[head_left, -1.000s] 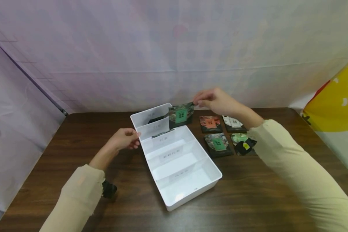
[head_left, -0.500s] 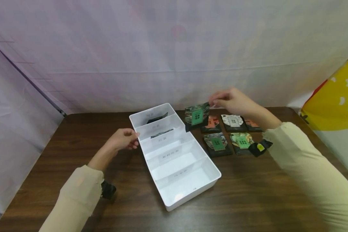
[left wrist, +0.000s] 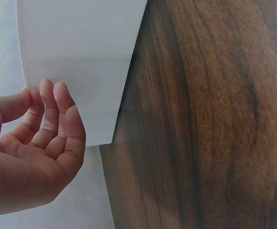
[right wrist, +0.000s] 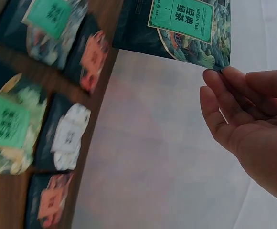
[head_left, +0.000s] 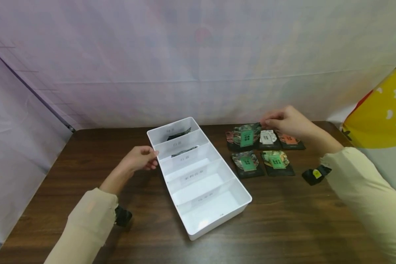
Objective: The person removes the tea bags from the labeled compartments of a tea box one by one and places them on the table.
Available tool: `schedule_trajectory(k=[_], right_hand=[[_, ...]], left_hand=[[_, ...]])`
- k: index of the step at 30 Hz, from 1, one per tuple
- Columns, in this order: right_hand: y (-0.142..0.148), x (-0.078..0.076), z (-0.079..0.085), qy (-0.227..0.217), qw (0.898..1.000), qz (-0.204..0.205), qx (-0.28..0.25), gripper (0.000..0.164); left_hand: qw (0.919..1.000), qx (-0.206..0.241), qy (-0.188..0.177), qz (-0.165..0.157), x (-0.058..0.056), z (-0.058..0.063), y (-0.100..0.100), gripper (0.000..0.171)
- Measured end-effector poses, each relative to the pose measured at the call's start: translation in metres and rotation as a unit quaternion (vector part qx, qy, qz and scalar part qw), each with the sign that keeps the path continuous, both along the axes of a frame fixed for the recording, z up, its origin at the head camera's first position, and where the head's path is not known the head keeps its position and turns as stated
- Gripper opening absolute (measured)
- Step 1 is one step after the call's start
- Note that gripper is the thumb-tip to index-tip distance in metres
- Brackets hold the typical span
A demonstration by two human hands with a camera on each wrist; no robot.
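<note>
My right hand (head_left: 285, 120) pinches a green-labelled tea sachet (head_left: 246, 138) by one corner. In the right wrist view this tea sachet (right wrist: 181, 29) reads "GREEN TEA" and hangs from the fingertips. The head view has it in front of an orange-labelled sachet, whose left edge shows. My left hand (head_left: 140, 158) pinches the left rim of a white divided box (head_left: 214, 207) between thumb and index finger. Its other fingers stand beside the outer wall in the left wrist view. One dark sachet (head_left: 179, 134) stands in the farthest compartment, another dark sachet (head_left: 184, 151) in the second.
Right of the box lie a white-labelled sachet (head_left: 267, 139), an orange-labelled sachet (head_left: 288, 141) and two green-labelled ones, the left sachet (head_left: 247, 165) and right sachet (head_left: 278, 163). The dark wooden table (head_left: 283, 220) ends at a pale cloth backdrop (head_left: 184, 55).
The right hand has carried the green tea sachet rightward, from over the box's far compartments to over the sachets on the table. The left hand stays at the rim.
</note>
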State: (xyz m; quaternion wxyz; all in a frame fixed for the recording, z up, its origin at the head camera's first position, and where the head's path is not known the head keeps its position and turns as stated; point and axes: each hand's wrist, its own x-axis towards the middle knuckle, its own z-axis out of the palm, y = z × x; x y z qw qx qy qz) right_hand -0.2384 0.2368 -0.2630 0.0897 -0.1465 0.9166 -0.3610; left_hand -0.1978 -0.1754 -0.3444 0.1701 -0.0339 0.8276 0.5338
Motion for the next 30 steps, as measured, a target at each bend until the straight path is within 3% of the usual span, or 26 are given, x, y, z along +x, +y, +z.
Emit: schedule_trajectory(k=[12, 21, 26, 30], right_hand=[[0.055, 0.005, -0.014, 0.016, 0.996, -0.022, 0.086, 0.035], [0.094, 0.01, -0.019, 0.006, 0.993, -0.037, 0.111, 0.041], [0.115, 0.01, -0.023, 0.011, 0.989, -0.047, 0.138, 0.036], [0.13, 0.01, -0.028, -0.002, 0.99, -0.053, 0.131, 0.034]], left_hand=[[1.0, 0.001, 0.0, 0.001, 0.0, -0.002, -0.001, 0.018], [1.0, 0.001, -0.001, 0.002, -0.001, -0.003, -0.001, 0.018], [1.0, -0.002, 0.001, 0.0, -0.001, -0.002, -0.002, 0.018], [1.0, -0.005, 0.001, 0.001, -0.001, -0.003, -0.001, 0.018]])
